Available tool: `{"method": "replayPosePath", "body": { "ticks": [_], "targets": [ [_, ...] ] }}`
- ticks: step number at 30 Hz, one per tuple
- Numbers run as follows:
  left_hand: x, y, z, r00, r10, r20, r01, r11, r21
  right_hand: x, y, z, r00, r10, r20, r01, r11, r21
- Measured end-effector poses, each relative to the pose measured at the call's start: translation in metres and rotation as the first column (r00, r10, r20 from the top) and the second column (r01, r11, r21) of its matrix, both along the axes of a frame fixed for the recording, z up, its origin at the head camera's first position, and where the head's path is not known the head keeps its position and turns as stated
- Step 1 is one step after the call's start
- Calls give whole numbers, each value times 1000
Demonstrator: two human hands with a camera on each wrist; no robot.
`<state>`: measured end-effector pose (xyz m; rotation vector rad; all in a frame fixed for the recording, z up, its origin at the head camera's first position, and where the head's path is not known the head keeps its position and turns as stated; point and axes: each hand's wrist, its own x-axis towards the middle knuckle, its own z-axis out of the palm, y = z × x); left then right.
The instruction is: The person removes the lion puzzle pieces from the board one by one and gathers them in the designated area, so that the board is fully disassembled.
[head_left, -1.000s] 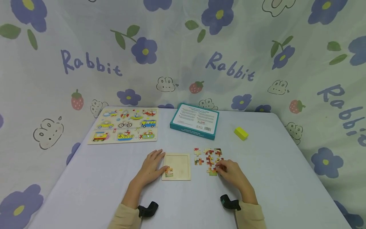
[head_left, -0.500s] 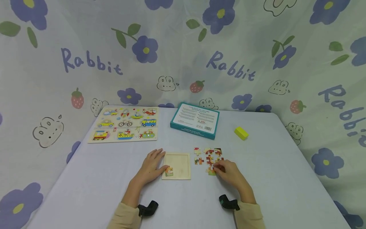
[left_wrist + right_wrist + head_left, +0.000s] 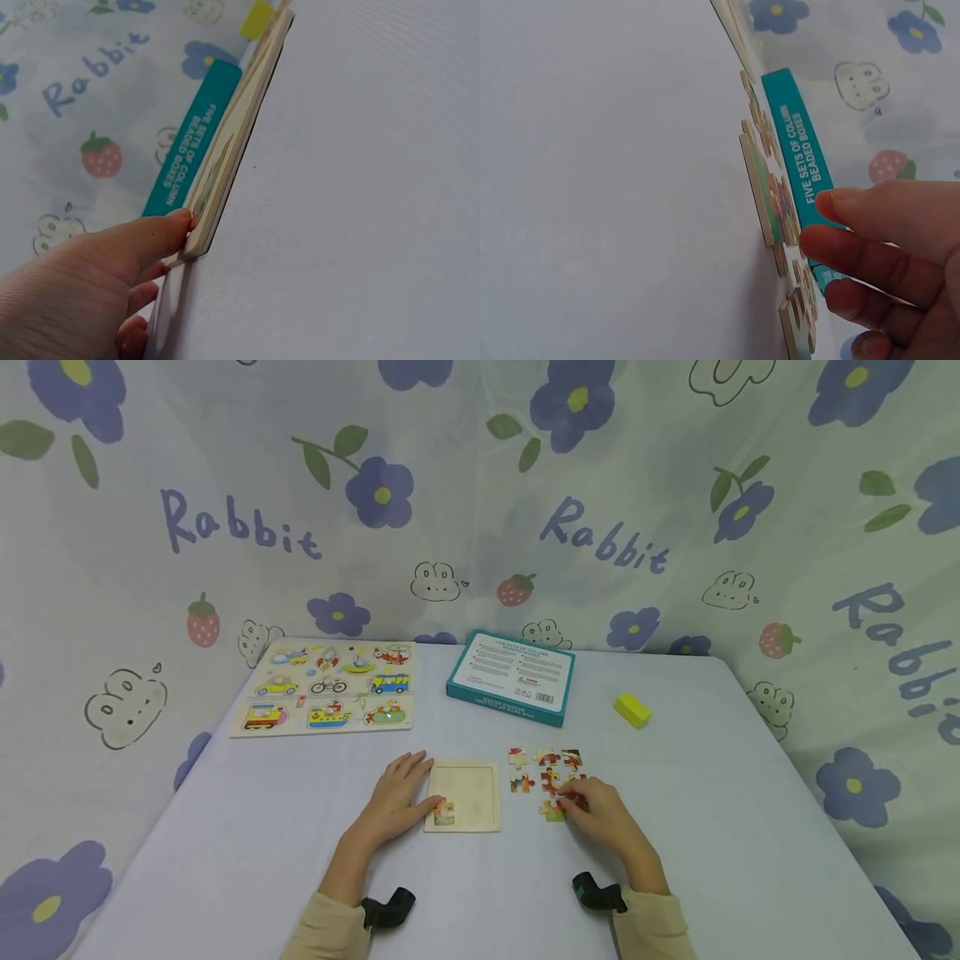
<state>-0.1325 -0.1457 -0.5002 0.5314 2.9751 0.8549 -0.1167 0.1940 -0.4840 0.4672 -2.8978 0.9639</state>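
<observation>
My left hand (image 3: 392,803) rests at the left side of a square wooden puzzle tray (image 3: 477,797), its fingers stretched out. In the left wrist view the thumb (image 3: 176,223) touches the tray's corner. One picture puzzle piece (image 3: 445,813) lies in the tray's lower left corner, partly under the thumb. My right hand (image 3: 600,814) is over the loose puzzle pieces (image 3: 550,778), fingertips by a green-edged piece (image 3: 553,812). In the right wrist view a gap shows between thumb and forefinger, with nothing seen held. The hand hides some pieces.
Behind the hands, a wooden vehicle peg puzzle (image 3: 327,687) lies at the back left. A teal box (image 3: 512,677) is at the back middle. Right of it sits a yellow block (image 3: 633,709). A patterned curtain (image 3: 480,502) hangs behind the white table (image 3: 750,827).
My right hand has shifted slightly left over the pieces, and the green-edged piece has slid a little left with it. The left hand and tray stay in place.
</observation>
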Motion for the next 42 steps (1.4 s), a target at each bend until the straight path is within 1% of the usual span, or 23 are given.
{"method": "replayPosePath", "body": {
  "ticks": [3, 6, 10, 12, 14, 17, 20, 23, 27, 30, 33, 35, 39, 42],
  "targets": [
    [0, 0, -2, 1000, -2, 1, 2, 1000, -7, 1, -3, 0, 1000, 4, -20, -4, 1000, -12],
    [1, 0, -3, 1000, -4, 0, 4, 1000, -13, 3, -6, 0, 999, 19, -46, -21, 999, -46],
    [1, 1, -2, 1000, -3, -3, 3, 1000, -13, 3, -12, -2, 992, 76, -102, -86, 992, -88],
    [1, 1, -2, 1000, -1, -1, 1, 1000, -17, 3, -15, -3, 987, 109, -117, -121, 988, -95],
    [1, 2, -2, 1000, 0, 1, 0, 1000, -21, 2, -17, -3, 984, 136, -117, -147, 985, -91],
    [1, 2, -1, 1000, 1, 2, -1, 1000, -19, 1, -21, -3, 983, 156, -101, -164, 983, -81],
    [1, 2, 0, 1000, 5, 1, -5, 1000, -5, 2, -26, -2, 981, 172, -92, -179, 982, -65],
    [1, 1, -1, 1000, 11, 3, -11, 1000, 11, 5, -33, -3, 974, 205, -97, -211, 976, -48],
    [1, 1, -2, 1000, 14, 6, -14, 1000, 14, 7, -45, -4, 956, 269, -119, -275, 961, -37],
    [1, 1, -2, 1000, 13, 4, -13, 1000, 16, 7, -54, -6, 942, 312, -120, -317, 948, -21],
    [0, 1, 0, 1000, 13, 6, -14, 999, 41, 7, -64, -9, 928, 353, -120, -357, 934, -16],
    [0, 1, 1, 1000, 11, 8, -11, 999, 53, 7, -71, -11, 915, 378, -141, -383, 924, -12],
    [2, 0, 0, 1000, 8, 11, -8, 999, 49, 7, -82, -14, 891, 407, -200, -420, 907, -24],
    [3, -1, -1, 1000, 8, 0, -8, 999, 38, 8, -89, -16, 885, 416, -208, -434, 900, -49]
  ]
}}
